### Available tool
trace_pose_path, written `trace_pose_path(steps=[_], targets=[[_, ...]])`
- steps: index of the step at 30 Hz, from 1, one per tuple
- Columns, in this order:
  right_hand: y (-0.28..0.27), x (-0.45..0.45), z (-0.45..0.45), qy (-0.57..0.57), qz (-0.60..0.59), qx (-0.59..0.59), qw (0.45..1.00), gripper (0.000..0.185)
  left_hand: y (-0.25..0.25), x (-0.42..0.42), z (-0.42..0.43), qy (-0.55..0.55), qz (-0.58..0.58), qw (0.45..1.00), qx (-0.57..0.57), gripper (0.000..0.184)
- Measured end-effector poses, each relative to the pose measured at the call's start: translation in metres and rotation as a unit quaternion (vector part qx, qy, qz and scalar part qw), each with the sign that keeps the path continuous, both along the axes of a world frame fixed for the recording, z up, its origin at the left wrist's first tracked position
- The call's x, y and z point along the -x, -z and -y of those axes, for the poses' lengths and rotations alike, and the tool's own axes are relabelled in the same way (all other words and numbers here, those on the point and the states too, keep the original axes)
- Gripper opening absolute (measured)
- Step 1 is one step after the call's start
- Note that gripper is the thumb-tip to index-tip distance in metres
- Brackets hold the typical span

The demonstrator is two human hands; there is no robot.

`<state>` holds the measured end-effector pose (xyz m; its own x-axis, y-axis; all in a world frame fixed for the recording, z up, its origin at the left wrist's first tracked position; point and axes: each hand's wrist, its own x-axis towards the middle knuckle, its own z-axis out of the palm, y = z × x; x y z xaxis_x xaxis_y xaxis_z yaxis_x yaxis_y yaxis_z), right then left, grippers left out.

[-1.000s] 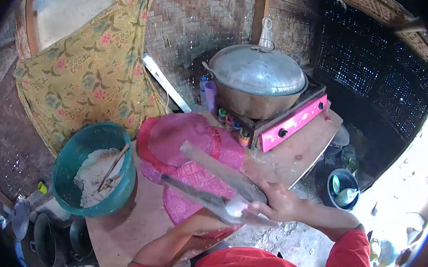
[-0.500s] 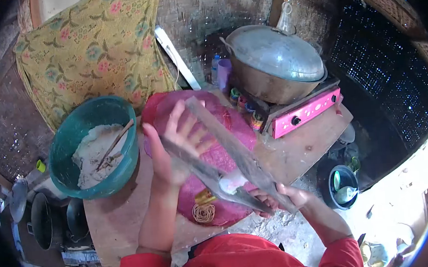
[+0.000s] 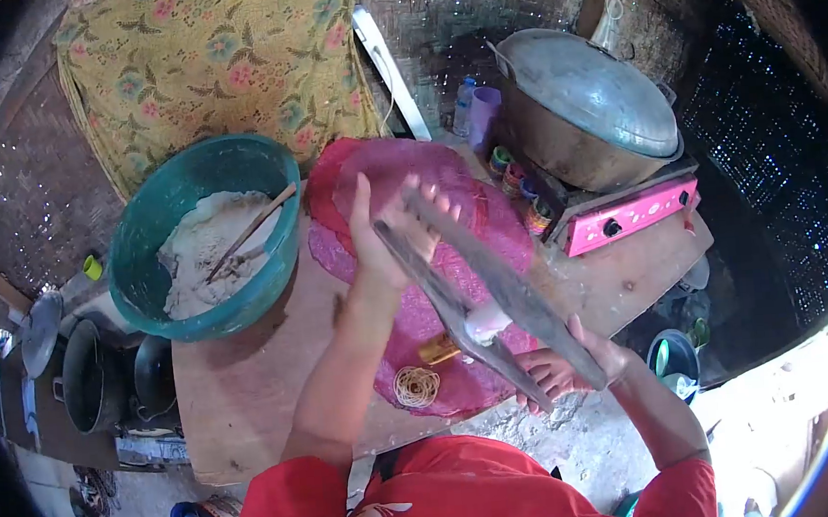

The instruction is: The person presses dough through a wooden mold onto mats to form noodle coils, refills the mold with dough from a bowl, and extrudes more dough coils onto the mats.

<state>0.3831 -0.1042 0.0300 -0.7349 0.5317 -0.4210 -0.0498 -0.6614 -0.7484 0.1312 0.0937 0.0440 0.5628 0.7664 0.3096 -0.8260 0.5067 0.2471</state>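
A wooden hand press (image 3: 502, 281) of two long, grey, flat bars is held slantwise in front of me. Whitish material (image 3: 487, 322) sits between the bars near their middle. At the far end my left hand (image 3: 395, 236) has its fingers stretched and apart; the bar tips lie against its palm and fingers. My right hand (image 3: 575, 362) holds the near end, its thumb by one bar and its fingers between the two. Below the press lies a pink plastic sheet (image 3: 403, 307), with a coil of rubber bands (image 3: 416, 386) and a golden-yellow packet (image 3: 439, 349) on it.
A green basin (image 3: 139, 307) holds white floury dough with a wooden stick (image 3: 254, 229). A large lidded pot (image 3: 578, 132) stands on a pink gas stove (image 3: 634, 216) at the right. A purple cup (image 3: 484, 114) and dark pans (image 3: 93, 377) are nearby.
My view has shifted, so the table items appear further right and higher. Both hands still have the press, and the left hand's fingers now meet the bars nearer their far tips.
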Motion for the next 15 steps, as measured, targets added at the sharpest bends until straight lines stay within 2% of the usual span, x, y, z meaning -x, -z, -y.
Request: trace_pose_path(steps=[1,2,3,4,5,6,8,9,11,14,15], targets=[[0.010,-0.008,0.003,0.028,-0.012,0.030,0.999,0.101,0.017,0.003,0.007,0.008,0.027,0.999,0.017,0.074],[0.022,-0.011,0.001,0.027,-0.007,0.030,0.999,0.101,0.032,0.006,0.012,0.016,0.056,0.998,0.032,0.073],[0.038,-0.014,-0.001,0.090,0.117,-0.060,0.987,0.087,0.026,0.017,0.026,0.003,0.038,0.999,0.010,0.068],[0.053,-0.017,-0.003,0.152,0.238,-0.148,0.948,0.072,0.013,0.034,0.043,-0.009,0.019,1.000,-0.011,0.064],[0.067,-0.013,-0.009,0.106,0.396,-0.447,0.795,0.035,0.007,0.051,0.054,0.008,0.042,0.997,-0.067,0.068],[0.079,-0.003,-0.013,0.106,0.399,-0.447,0.794,0.035,0.000,0.072,0.063,0.022,0.064,0.990,-0.123,0.071],[0.103,0.021,-0.017,0.080,0.518,-0.633,0.570,0.030,-0.028,0.121,0.091,0.001,0.005,0.981,-0.195,0.079],[0.110,0.030,-0.020,0.080,0.513,-0.636,0.571,0.030,-0.037,0.145,0.101,-0.018,-0.008,0.971,-0.237,0.082],[0.119,0.044,-0.027,0.029,0.530,-0.685,0.499,0.028,-0.053,0.191,0.127,-0.078,-0.051,0.949,-0.300,0.088],[0.117,0.051,-0.028,0.007,0.530,-0.701,0.477,0.024,-0.067,0.249,0.175,-0.185,-0.126,0.893,-0.390,0.090],[0.118,0.051,-0.031,0.003,0.528,-0.700,0.481,0.020,-0.070,0.254,0.198,-0.281,-0.143,0.878,-0.361,0.088]])
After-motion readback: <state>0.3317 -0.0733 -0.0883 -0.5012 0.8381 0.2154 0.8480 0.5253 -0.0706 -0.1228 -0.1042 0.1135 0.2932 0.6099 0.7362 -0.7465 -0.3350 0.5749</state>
